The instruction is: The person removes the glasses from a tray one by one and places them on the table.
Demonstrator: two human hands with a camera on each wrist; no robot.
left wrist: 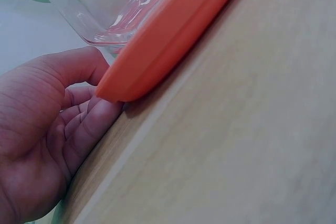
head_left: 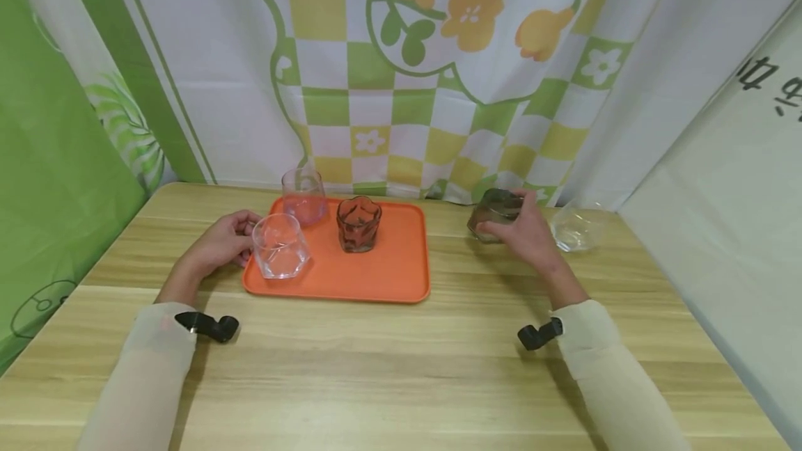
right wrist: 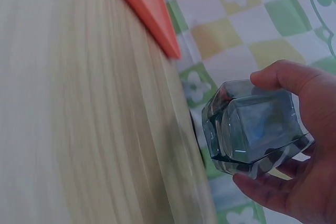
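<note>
Your two forearms, in pale cream sleeves with a small black clip-like device at each wrist, reach forward over a light wooden table [head_left: 401, 367]. Your left hand [head_left: 216, 246] sits at the left edge of a flat orange plastic tray [head_left: 388, 270] with rounded corners. Its fingers curl round a clear, faceted drinking glass [head_left: 278, 246] that stands at the tray's front left corner; in the left wrist view the thumb [left wrist: 73, 66] lies against the glass just above the tray's rim, while the other fingers are folded beside the tray's corner, close to the table top.

Two more glasses stand on the tray behind it. One is a clear glass with a pink tint [head_left: 303, 197] at the back left corner. The other is a reddish-brown glass with a wavy, flower-like rim [head_left: 358, 223], just to the right of the pink one, near the middle of the tray's back half.

Your right hand [head_left: 526, 232] is to the right of the tray, well apart from it. It grips a smoky grey faceted glass [head_left: 495, 213], with the thumb on one side and the fingers wrapped under and round the other. The right wrist view shows this glass tilted in the hand, its thick base [right wrist: 252, 153] turned towards the camera.

Just beyond your right hand, another clear glass [head_left: 578, 227] stands on the table near the back right corner. Behind the table hangs a cloth backdrop of green, yellow and white checks with orange flowers [head_left: 438, 54].
</note>
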